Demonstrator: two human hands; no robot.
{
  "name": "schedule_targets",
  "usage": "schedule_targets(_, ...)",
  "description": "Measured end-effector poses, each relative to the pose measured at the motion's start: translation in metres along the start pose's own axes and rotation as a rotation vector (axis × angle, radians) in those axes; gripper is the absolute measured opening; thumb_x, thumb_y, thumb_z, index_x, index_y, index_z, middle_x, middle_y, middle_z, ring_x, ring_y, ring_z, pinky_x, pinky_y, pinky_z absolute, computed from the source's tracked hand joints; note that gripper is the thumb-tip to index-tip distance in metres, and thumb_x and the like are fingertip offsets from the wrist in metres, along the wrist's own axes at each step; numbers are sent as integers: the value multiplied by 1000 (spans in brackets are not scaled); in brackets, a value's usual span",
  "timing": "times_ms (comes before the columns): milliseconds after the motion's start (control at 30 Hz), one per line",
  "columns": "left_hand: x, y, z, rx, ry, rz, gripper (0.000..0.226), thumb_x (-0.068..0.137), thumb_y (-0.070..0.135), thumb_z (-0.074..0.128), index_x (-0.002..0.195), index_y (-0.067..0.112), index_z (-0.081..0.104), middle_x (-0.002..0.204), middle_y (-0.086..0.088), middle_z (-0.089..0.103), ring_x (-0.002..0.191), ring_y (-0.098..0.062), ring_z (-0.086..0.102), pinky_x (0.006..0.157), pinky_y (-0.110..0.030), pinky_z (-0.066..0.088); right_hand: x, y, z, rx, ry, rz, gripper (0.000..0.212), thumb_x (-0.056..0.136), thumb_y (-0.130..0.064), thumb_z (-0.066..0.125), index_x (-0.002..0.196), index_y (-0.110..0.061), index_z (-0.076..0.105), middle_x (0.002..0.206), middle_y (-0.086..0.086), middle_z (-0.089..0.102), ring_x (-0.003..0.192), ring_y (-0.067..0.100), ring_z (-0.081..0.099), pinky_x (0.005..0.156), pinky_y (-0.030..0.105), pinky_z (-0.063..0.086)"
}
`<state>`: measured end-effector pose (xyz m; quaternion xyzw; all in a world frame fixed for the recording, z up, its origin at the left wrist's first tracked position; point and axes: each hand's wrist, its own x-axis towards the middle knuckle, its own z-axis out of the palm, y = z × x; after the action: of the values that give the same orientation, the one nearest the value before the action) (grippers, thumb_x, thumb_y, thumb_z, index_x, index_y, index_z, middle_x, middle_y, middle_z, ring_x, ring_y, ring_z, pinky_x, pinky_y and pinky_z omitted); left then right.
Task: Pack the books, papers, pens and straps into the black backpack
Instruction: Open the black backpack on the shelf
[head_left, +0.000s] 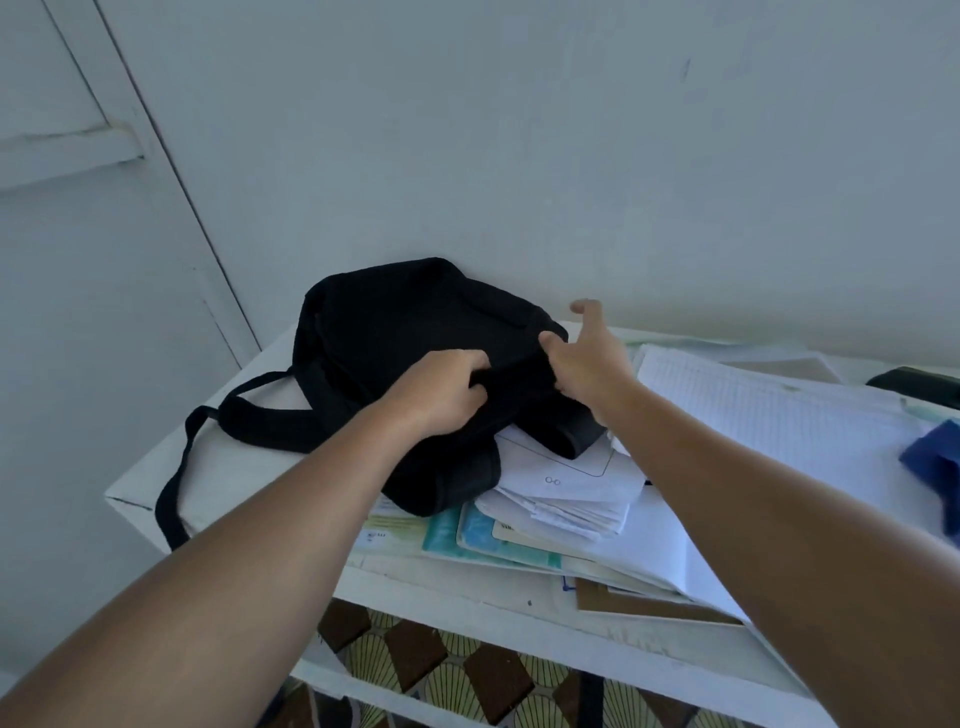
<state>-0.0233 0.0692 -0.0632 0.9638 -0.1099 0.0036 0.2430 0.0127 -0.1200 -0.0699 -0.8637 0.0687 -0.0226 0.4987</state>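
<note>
The white surface carries everything. The black backpack lies flat on its left part, against the wall, long axis running from about 10 o'clock to 4 o'clock, its near end overlapping the pile of books and papers. Its strap trails off the surface edge at 7 o'clock.

Your left hand is on the backpack itself, fingers curled and gripping a fold of fabric along the near edge. Your right hand sits just at 3 o'clock of it, fingers spread and holding nothing, touching or nearly touching the backpack's right corner.

The loose ruled sheets spread toward 3 o'clock, with a blue object beyond. The backpack looks unopened, and it rests on the papers, so they seem pinned until you lift it.
</note>
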Motion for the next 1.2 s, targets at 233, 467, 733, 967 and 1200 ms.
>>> schedule_targets(233,-7,-11,-56,-102,-416,-253,20,81,41,68,88,24,75,89,8,72,82,-13,63,81,-29,50,-9,-22,-10,-86,-740,110,32,103,-27,63,131,-10,62,120,18,67,82,23,74,78,28,64)
schedule_targets(467,37,-26,-25,-54,-22,-347,25,91,47,70,102,24,73,106,2,71,93,-19,64,83,-32,51,-9,-13,-3,57,-797,13,26,103,-30,63,124,-14,68,81,4,73,67,16,65,67,25,55)
schedule_targets(733,66,-9,2,297,-198,-369,69,85,69,64,142,30,57,144,4,59,130,-24,56,101,-35,47,62,6,18,-207,-226,-207,12,98,-34,63,107,-30,71,94,-7,67,88,18,65,83,35,53)
schedule_targets(967,77,-8,12,457,-250,-340,61,89,67,61,140,32,60,135,5,65,124,-22,59,97,-32,47,121,0,60,-549,-348,-319,39,96,-32,44,130,-40,60,129,1,65,124,33,55,103,49,48)
schedule_targets(1200,77,-7,12,483,-271,-336,63,89,71,58,142,38,57,140,7,61,128,-22,56,100,-33,45,151,14,77,-521,-392,-298,28,101,-26,47,126,-32,59,124,4,65,116,31,58,103,47,48)
